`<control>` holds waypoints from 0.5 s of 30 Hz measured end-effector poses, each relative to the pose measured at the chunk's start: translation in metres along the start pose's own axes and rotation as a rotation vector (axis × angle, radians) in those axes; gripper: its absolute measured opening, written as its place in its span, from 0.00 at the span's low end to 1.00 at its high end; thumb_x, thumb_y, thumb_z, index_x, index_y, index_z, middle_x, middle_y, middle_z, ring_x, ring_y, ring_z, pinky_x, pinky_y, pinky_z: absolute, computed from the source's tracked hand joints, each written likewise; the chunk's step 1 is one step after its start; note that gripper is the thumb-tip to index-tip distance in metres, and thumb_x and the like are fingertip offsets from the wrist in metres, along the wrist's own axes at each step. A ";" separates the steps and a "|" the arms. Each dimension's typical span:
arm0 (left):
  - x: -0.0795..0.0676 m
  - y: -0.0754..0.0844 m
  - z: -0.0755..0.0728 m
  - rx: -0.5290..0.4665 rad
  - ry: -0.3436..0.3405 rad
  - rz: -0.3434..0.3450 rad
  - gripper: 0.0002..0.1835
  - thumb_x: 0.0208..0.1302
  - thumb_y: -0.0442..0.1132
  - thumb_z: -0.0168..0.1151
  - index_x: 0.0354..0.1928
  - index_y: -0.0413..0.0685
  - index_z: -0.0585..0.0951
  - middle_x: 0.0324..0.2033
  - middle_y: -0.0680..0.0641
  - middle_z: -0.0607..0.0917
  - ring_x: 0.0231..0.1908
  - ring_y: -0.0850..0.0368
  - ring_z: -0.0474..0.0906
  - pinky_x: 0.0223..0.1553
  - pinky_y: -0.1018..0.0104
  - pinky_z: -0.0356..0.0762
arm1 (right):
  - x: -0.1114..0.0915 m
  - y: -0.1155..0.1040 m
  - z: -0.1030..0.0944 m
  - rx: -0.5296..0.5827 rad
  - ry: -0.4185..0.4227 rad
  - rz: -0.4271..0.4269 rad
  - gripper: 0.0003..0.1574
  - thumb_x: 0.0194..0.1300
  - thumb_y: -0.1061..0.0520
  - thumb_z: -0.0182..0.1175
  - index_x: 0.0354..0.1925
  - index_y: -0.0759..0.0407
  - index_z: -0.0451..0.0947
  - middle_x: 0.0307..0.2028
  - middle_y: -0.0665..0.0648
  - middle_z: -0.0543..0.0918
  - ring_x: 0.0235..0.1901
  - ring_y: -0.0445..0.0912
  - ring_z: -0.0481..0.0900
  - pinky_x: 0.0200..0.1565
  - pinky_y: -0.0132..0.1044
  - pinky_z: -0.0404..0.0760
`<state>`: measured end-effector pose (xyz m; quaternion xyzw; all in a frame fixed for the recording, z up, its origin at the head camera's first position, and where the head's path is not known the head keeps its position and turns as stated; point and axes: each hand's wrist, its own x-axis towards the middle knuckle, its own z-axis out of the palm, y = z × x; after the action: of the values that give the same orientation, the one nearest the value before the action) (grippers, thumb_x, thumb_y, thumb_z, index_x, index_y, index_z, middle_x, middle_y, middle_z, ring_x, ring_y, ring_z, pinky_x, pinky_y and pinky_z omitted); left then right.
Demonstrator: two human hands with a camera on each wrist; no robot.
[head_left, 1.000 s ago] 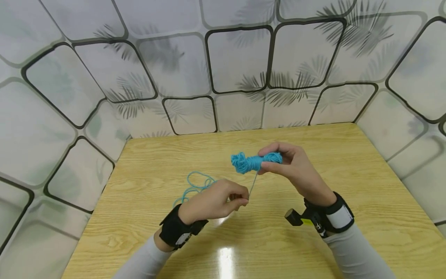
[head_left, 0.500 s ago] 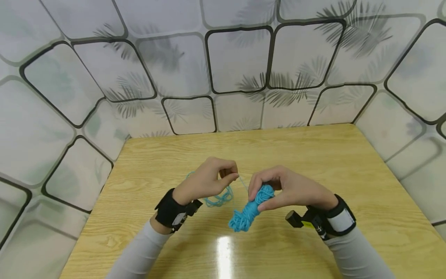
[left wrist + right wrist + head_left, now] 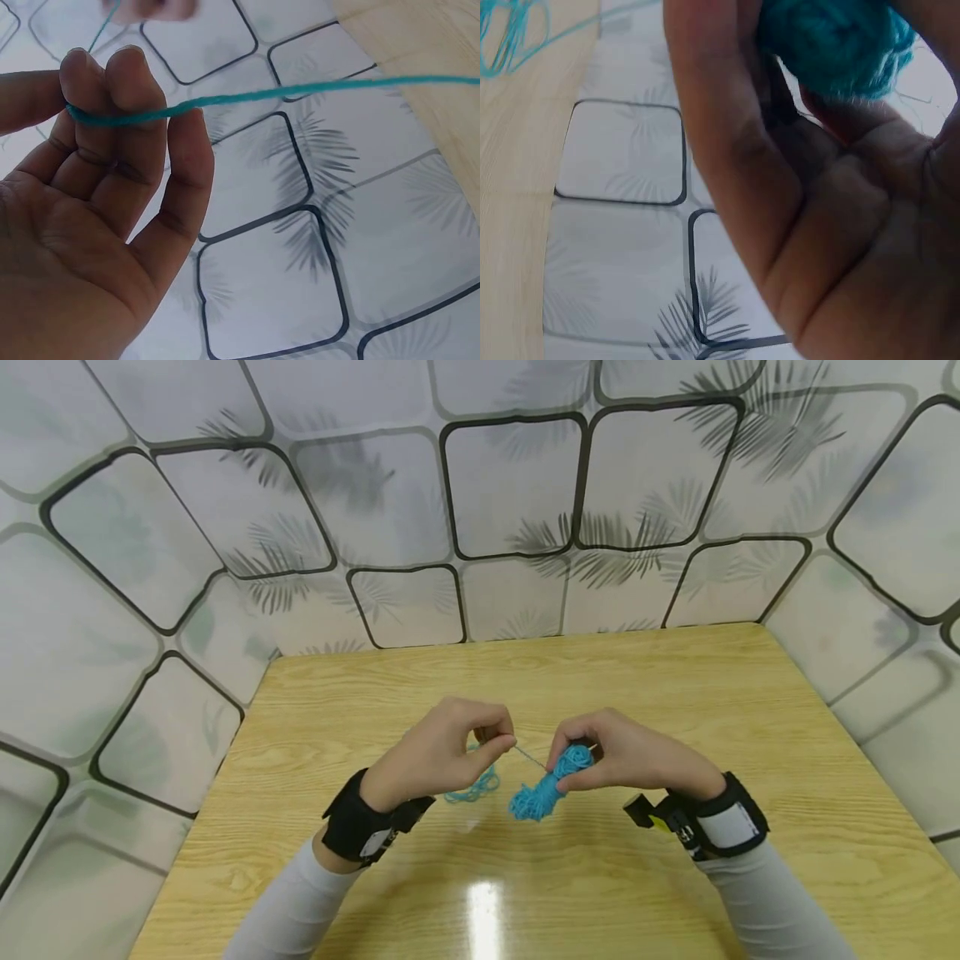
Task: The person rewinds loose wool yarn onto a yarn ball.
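A bundle of blue yarn (image 3: 538,797), wound tightly round its middle with looped ends, is held between thumb and fingers of my right hand (image 3: 637,756). In the right wrist view one rounded end of the yarn bundle (image 3: 840,45) shows above the palm. My left hand (image 3: 450,747) pinches a strand between thumb and index finger. That strand (image 3: 529,755) runs taut from the left fingertips to the bundle. In the left wrist view the yarn strand (image 3: 300,88) crosses over the fingers and leads off to the right.
Loose loops of the same yarn (image 3: 476,787) lie on the wooden table (image 3: 360,693), partly hidden behind my left hand. A patterned backdrop (image 3: 517,485) with leaf prints rises behind and beside the table. Both wrists wear black straps with small cameras.
My right hand has lowered the bundle towards me and tilted it, then raised it slightly. My left hand has moved up and away from me, keeping its pinch on the strand.
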<state>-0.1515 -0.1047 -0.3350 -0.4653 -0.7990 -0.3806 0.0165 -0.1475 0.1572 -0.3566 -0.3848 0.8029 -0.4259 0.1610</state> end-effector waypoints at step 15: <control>-0.007 0.018 0.008 0.042 -0.014 0.047 0.09 0.65 0.30 0.63 0.27 0.49 0.79 0.19 0.55 0.78 0.24 0.67 0.74 0.29 0.65 0.82 | 0.009 0.011 0.002 -0.146 0.346 0.192 0.08 0.58 0.58 0.71 0.36 0.54 0.82 0.32 0.54 0.85 0.25 0.45 0.76 0.28 0.39 0.78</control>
<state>-0.1316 -0.0995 -0.3332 -0.4862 -0.7958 -0.3598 0.0296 -0.1576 0.1527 -0.3658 -0.2384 0.8803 -0.4088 0.0321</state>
